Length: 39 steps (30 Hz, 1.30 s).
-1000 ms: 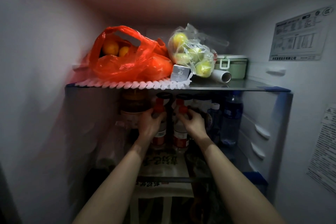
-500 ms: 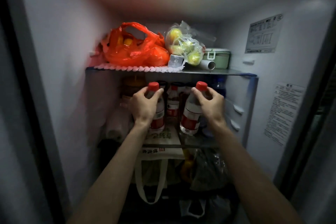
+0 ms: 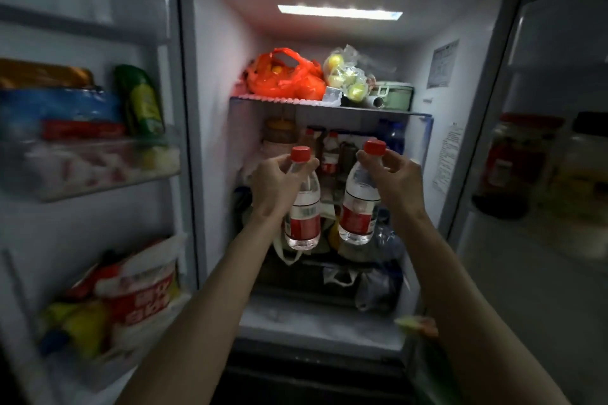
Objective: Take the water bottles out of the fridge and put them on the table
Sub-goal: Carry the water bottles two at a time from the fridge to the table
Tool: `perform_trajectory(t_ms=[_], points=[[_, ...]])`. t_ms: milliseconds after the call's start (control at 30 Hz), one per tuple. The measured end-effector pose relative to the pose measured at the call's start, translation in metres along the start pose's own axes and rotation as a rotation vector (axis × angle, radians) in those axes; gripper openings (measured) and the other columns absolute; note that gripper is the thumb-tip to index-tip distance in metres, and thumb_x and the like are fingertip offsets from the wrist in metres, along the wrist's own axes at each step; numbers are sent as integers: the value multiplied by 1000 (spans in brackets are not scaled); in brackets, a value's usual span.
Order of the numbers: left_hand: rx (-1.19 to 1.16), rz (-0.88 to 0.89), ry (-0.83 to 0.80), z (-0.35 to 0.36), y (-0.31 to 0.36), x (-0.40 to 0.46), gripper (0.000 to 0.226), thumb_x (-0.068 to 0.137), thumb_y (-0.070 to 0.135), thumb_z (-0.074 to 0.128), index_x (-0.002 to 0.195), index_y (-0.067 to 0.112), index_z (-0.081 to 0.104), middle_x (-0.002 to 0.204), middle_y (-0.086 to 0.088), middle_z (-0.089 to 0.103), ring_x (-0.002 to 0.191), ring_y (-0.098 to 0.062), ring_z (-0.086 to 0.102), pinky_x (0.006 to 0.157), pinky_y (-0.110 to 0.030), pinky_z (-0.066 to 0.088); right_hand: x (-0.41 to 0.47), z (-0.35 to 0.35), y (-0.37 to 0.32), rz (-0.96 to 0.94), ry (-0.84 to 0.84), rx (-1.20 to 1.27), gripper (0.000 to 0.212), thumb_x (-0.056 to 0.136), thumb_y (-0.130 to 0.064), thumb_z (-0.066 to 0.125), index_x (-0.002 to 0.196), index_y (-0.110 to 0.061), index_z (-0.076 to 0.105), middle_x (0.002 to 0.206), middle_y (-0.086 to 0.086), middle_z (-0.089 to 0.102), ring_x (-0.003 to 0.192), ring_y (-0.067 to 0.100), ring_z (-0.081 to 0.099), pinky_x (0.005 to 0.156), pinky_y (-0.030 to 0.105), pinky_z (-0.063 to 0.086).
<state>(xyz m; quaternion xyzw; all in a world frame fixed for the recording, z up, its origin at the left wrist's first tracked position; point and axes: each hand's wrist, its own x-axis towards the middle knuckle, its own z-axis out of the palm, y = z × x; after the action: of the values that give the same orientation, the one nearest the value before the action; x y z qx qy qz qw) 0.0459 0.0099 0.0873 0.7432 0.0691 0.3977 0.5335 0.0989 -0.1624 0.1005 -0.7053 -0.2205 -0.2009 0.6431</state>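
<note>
The fridge (image 3: 217,128) stands open in front of me. My left hand (image 3: 274,182) grips the neck of a clear water bottle (image 3: 304,214) with a red cap and red label. My right hand (image 3: 393,179) grips the neck of a second, matching water bottle (image 3: 358,209). Both bottles hang in the air just in front of the middle shelf. Behind them on that shelf, more red-capped bottles (image 3: 330,154) stand, partly hidden. No table is in view.
On the top shelf lie an orange bag of fruit (image 3: 284,79), a clear bag of yellow fruit (image 3: 345,79) and a green box (image 3: 394,97). The left door (image 3: 88,158) holds packets and tubs. Jars (image 3: 519,161) fill the right door. Bags crowd the lower compartment.
Both hands have pulled their bottles out from the middle shelf toward me. I have backed away, so both door racks have come into sight.
</note>
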Motion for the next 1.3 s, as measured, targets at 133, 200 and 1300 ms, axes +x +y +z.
perform_trajectory(t_ms=[133,200,1300], points=[[-41,-43,-48,-41,28,-52,15,79,38,78,86,25,74,83,9,76,76,-2,71,70,-21,55,-52,-8,-41,3,-121,25,10,86,-39,72,94,-33,67,86,-19,67,84,-2,64,67,16,45],[-47,-61,-39,-68,43,-72,25,77,42,79,90,21,76,85,8,76,77,-2,71,69,-20,54,-77,-6,-62,12,-167,36,11,86,-41,72,93,-34,69,88,-19,68,85,-4,63,68,16,44],[280,-204,437,-779,57,-315,22,79,39,78,91,20,78,85,4,77,83,-9,73,85,-35,59,-533,454,-372,71,-848,418,32,78,-52,73,96,-25,76,98,-4,76,98,12,71,94,42,55]])
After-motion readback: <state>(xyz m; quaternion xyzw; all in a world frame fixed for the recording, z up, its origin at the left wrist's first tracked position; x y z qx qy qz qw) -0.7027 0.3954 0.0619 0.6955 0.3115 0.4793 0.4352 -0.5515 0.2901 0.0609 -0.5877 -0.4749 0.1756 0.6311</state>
